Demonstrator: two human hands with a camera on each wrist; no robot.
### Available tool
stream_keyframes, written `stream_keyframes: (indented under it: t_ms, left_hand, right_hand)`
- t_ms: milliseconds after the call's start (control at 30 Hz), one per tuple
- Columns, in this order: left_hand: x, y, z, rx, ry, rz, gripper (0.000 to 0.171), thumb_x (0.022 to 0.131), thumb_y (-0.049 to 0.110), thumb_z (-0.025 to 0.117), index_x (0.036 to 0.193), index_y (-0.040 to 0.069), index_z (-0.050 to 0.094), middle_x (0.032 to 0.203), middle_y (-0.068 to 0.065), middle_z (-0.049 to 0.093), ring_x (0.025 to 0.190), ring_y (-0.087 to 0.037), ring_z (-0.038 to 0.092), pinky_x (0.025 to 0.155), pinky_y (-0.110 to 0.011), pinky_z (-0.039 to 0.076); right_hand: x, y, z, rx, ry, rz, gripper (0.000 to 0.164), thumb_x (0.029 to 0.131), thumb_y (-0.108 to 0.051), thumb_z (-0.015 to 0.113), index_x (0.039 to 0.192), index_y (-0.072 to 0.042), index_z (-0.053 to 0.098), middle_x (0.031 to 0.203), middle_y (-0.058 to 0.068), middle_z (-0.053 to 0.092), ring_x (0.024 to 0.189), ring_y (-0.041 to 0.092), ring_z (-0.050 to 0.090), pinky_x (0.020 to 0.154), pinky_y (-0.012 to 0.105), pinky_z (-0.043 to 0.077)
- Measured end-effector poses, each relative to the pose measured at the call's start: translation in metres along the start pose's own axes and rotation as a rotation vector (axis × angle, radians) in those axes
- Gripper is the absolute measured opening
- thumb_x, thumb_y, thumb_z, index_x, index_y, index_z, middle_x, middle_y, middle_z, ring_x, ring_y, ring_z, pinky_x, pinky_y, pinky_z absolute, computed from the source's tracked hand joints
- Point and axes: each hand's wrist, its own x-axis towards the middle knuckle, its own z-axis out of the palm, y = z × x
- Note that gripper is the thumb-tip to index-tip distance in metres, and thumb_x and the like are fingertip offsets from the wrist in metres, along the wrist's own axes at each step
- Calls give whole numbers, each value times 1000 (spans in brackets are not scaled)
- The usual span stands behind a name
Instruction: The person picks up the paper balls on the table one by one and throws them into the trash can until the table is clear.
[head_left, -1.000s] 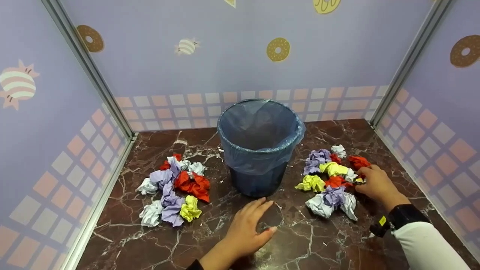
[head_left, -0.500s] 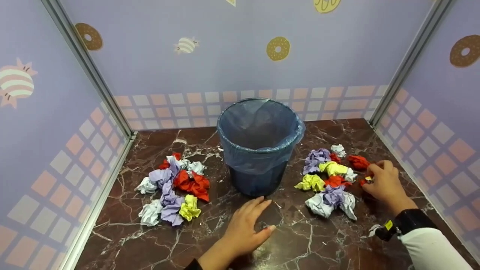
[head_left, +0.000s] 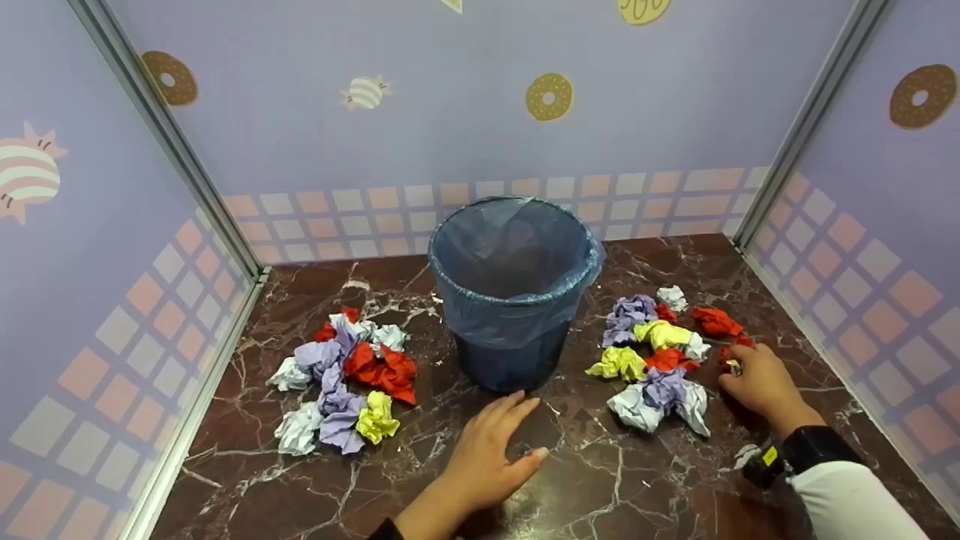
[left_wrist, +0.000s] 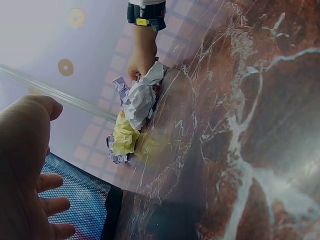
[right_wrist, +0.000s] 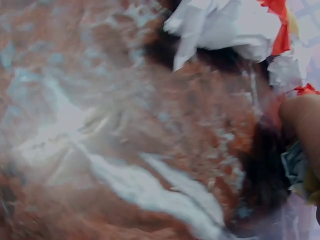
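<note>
My right hand (head_left: pixel 765 386) is low at the right edge of the right-hand paper pile, fingers curled round a small crumpled piece (head_left: pixel 733 366) with yellow and dark patches. In the right wrist view, a grey-green part of this crumpled piece (right_wrist: pixel 296 167) shows under the fingers; its kind is unclear. Red crumpled paper (head_left: pixel 716 322) lies just beyond the hand. White crumpled paper (head_left: pixel 636 409) and purple crumpled paper (head_left: pixel 664 387) lie to its left. My left hand (head_left: pixel 484 454) rests on the table with relaxed fingers, holding nothing, in front of the bin (head_left: pixel 514 360).
The bin has a translucent blue liner (head_left: pixel 517 300) folded over its rim. Another pile of crumpled paper, with a red ball (head_left: pixel 382 371) and a yellow ball (head_left: pixel 377 418), lies left of it. Patterned panels (head_left: pixel 450 135) enclose the marble-look table (head_left: pixel 570 487).
My right hand has drawn rightward from the pile with the small crumpled piece, lifted its fingers slightly, then lowered. My left hand has stayed nearly still. The head view has shifted slightly.
</note>
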Motion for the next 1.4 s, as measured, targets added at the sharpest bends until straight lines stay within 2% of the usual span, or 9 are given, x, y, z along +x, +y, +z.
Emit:
stream_keyframes:
  t_ms: [100,233,467,667,800,933,1133,1400]
  left_hand:
    - [1,0,-1,6,-1,1,67,91,51,68,152,32,50,157,-4,51,142,-29,51,111,-58,46]
    - [2,0,-1,12,-1,8,67,91,51,68,152,32,50,157,-4,51,142,-29,51,110,-58,47]
    - [1,-1,-1,6,-17,-12,67,91,51,68,152,33,50,158,-3,51,143,-28,50,111,-59,45]
    - [2,-5,-5,9,0,-2,65,91,51,67,151,31,51,156,-5,53,142,-30,51,110,-60,46]
    - [2,-8,-7,2,5,-8,64,91,50,67,151,31,52,156,-6,53,142,-31,51,109,-61,46]
    - [0,-10,-9,-3,1,-19,65,92,50,67,151,30,51,156,-6,52,143,-31,50,110,-62,45]
    - [-6,-14,-9,7,20,-31,69,92,50,67,154,29,47,156,-7,52,143,-33,50,111,-62,44]
    - [-9,-16,-14,-13,43,-43,67,92,50,68,153,29,50,156,-6,53,142,-31,51,111,-61,45]
  right_hand:
    - [-1,1,5,26,-1,51,22,82,-14,70,96,1,63,93,26,59,79,40,57,70,54,46]
    - [-3,3,9,28,17,116,22,85,-16,67,98,2,62,92,26,59,80,41,57,69,54,45]
    - [-9,-1,16,19,117,179,23,83,-15,64,97,4,63,95,34,62,86,55,59,72,65,46]
    - [-4,-1,17,6,153,199,11,81,-13,61,78,-4,55,82,25,61,75,48,59,58,53,40]
    - [1,-3,19,11,142,214,11,83,-14,60,83,-4,56,86,26,63,77,48,61,57,51,40]
    - [2,-4,22,16,140,241,12,83,-14,59,82,-4,53,81,22,60,71,41,57,56,45,37]
    - [1,-5,26,50,187,279,14,81,-14,61,76,-7,50,75,17,55,66,35,53,56,39,33]
    - [-6,-4,22,98,236,272,11,79,-12,64,77,-5,56,80,19,60,71,36,55,60,38,37]
